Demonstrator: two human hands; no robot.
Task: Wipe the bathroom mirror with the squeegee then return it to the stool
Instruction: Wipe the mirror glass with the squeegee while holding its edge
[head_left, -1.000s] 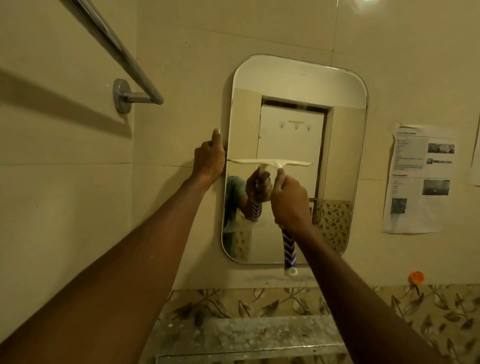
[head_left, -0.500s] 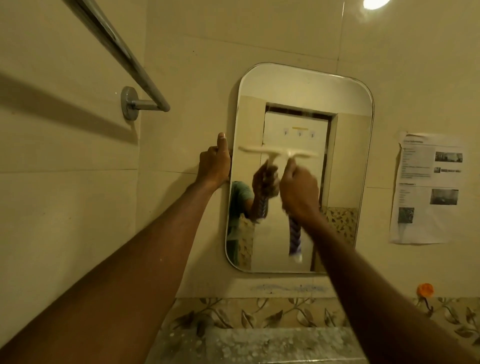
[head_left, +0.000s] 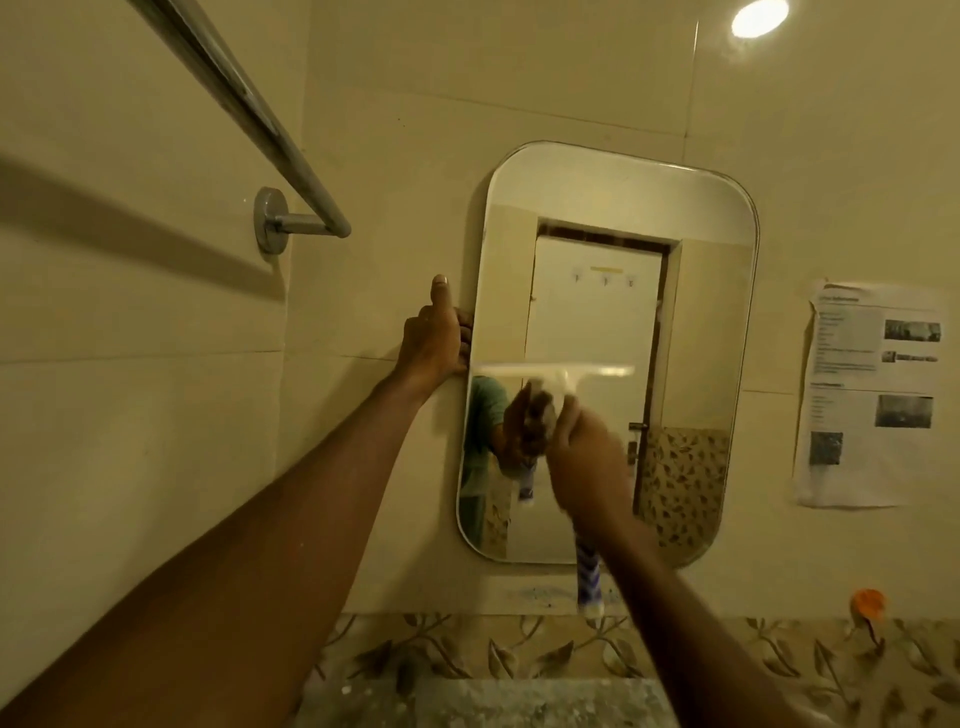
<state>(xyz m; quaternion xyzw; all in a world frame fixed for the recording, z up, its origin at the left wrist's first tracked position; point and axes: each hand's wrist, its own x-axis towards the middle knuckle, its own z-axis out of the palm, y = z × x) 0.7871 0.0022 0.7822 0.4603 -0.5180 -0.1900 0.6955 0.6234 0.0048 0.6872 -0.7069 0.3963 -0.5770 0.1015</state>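
While a person faces a tiled bathroom wall, the right hand (head_left: 587, 462) is wrapped shut around the handle of a squeegee (head_left: 558, 372), whose pale crossbar lies level against the glass about halfway down the mirror (head_left: 701, 322). A blue and white striped end of the handle sticks out below the wrist. The hand and blade are blurred, so the exact finger positions cannot be made out.

The left hand (head_left: 434, 338) rests on the mirror's left edge, thumb pointing up and fingers curled around the rim, apparently steadying it.

The squeegee looks light and stiff, probably plastic with a softer wiping strip; the handle, where the hand already grips, seems the sensible place to hold it. The mirror is breakable glass, so even, moderate pressure would suit it.

Compared with half a second earlier, the blade sits lower on the glass and reaches close to the left edge, suggesting a downward stroke.

A metal towel rail (head_left: 249, 114) runs up the left wall and a printed paper sheet (head_left: 872, 395) is stuck right of the mirror. No stool is visible.
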